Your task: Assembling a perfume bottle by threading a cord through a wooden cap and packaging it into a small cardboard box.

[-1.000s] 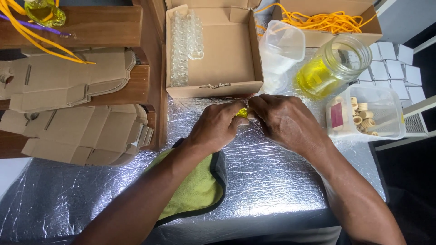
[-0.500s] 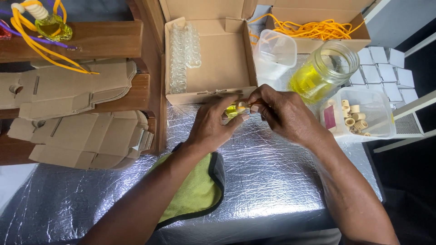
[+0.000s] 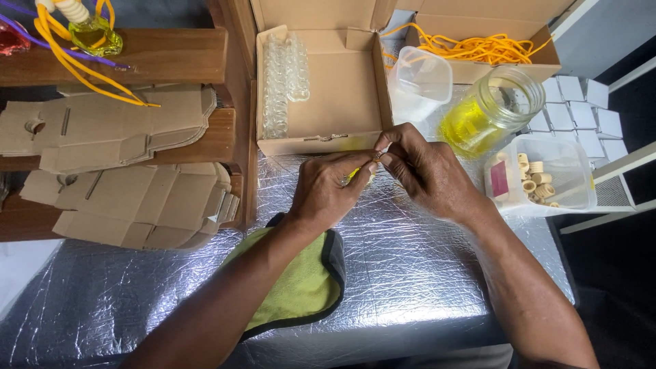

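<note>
Pinching a small yellow bottle (image 3: pixel 357 175) — left hand (image 3: pixel 326 193), right hand (image 3: pixel 425 172) together.

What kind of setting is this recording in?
Probably a small craft or packing bench: an open box of empty glass vials, a jar of yellow liquid, and flat carton blanks beside the foil-covered table.

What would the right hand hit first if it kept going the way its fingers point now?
The right hand points left, fingertips pinched with the left hand on a small yellow item. Straight on, it would likely meet the left hand's fingers first; they look already in contact, though depth is hard to judge.
</note>
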